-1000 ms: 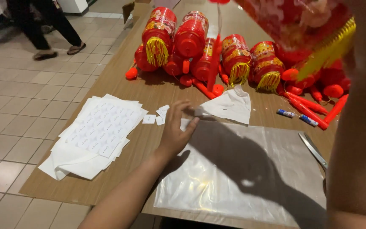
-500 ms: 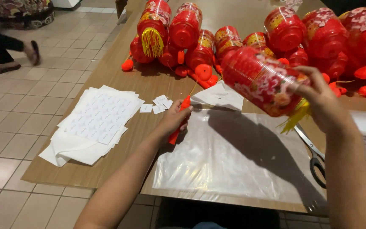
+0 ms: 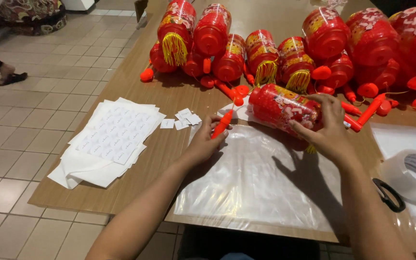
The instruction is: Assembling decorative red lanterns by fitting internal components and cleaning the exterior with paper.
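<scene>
Left hand: our left hand (image 3: 203, 144) closes around an orange plastic handle stick (image 3: 221, 125), over the top edge of the clear plastic sheet (image 3: 261, 188).
Right hand: our right hand (image 3: 331, 132) grips a red cylindrical paper lantern with printed pattern (image 3: 282, 106), lying sideways above the sheet.
Edges: the sheet reaches the near table edge; open room lies on it below our hands.
Surface: brown wooden table (image 3: 136, 192); stack of white sticker sheets (image 3: 107, 142) at left, black-handled scissors (image 3: 388, 195) at right, heap of red lanterns (image 3: 275, 43) behind.
Room: beige tiled floor (image 3: 34, 120) at left.
</scene>
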